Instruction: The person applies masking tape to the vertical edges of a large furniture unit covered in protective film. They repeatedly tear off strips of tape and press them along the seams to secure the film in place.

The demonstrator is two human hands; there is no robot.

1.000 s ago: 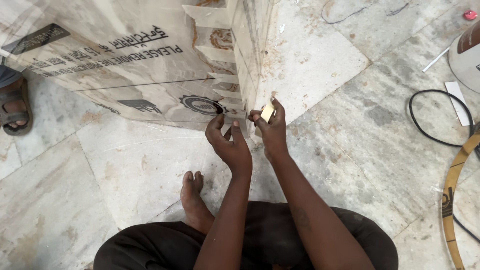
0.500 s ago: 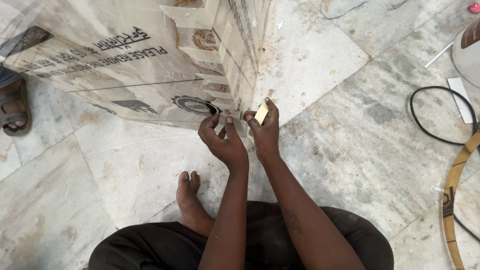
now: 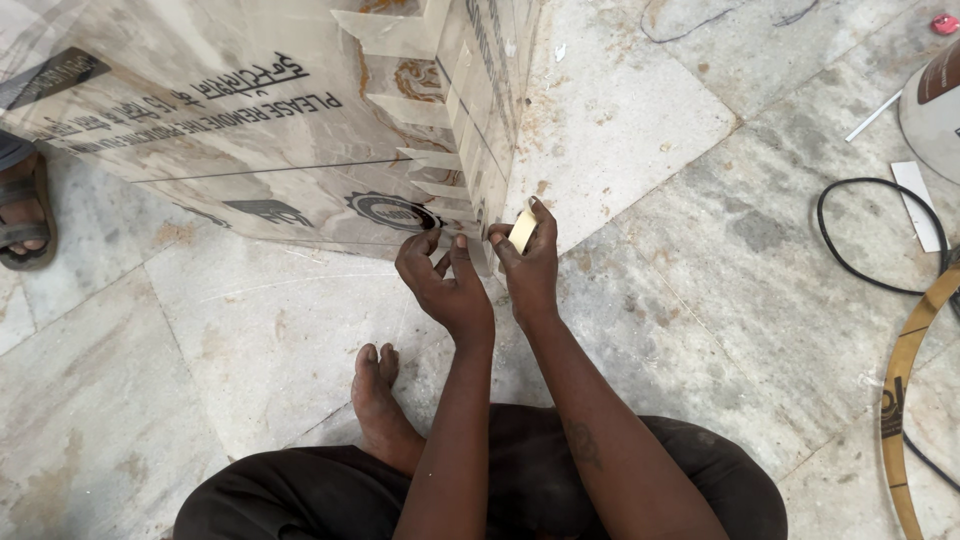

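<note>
Your right hand (image 3: 528, 262) pinches a small roll of cream masking tape (image 3: 522, 230) between thumb and fingertips, right at the bottom corner of the big film-wrapped stone-pattern slab (image 3: 250, 130). Your left hand (image 3: 445, 280) is curled just beside it, fingers bent and touching the corner where short tape strips (image 3: 425, 158) already run up the edge; whether it pins a loose tape end, you cannot tell from here.

The roll looks light and thin, easy to crush out of round, so I'd judge a pinch on its flat sides works best. The tape itself is soft, sticky and tears readily. The slab looks heavy, stiff and brittle at its edges, and the glossy film over it probably makes it slippery: hold it low, by the corner, not by the film.

Around you: your bare foot (image 3: 378, 400) rests on the marble floor (image 3: 650, 300) just under the hands. A sandalled foot (image 3: 22, 215) of another person stands at the far left. Well apart on the right lie a black cable loop (image 3: 850, 255), a curved wooden strip (image 3: 900, 380) and white paper scraps (image 3: 918, 200). Nothing blocks the corner itself.
</note>
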